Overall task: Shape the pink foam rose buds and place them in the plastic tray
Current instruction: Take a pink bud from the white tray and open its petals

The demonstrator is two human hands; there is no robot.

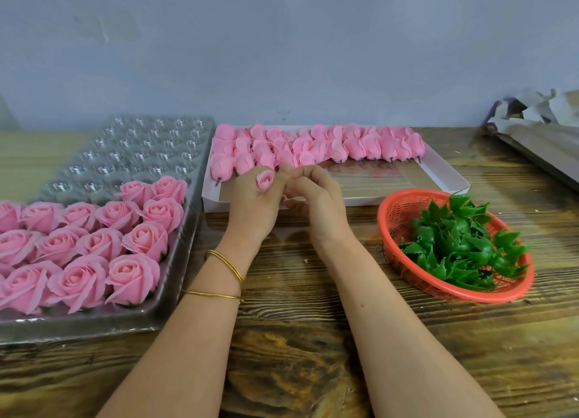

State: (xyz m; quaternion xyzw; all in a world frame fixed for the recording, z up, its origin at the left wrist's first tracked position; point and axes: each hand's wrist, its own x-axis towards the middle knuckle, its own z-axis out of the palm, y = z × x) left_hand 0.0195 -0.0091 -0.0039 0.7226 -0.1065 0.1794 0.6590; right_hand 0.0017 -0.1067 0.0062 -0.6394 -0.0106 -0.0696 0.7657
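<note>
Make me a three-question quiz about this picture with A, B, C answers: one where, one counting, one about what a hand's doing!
1. Where is the red basket of green leaves?
A) on the wooden table, at the right
B) inside the plastic tray
C) on the floor

2. How many gold bangles are on the left wrist?
A) none
B) two
C) five

3. What is the left hand doing?
A) lying flat and empty
B) holding a green leaf
C) holding a pink rose bud

1 A: it stands at the table's right. 2 B: two rings circle the wrist. 3 C: fingers curl round the bud.
</note>
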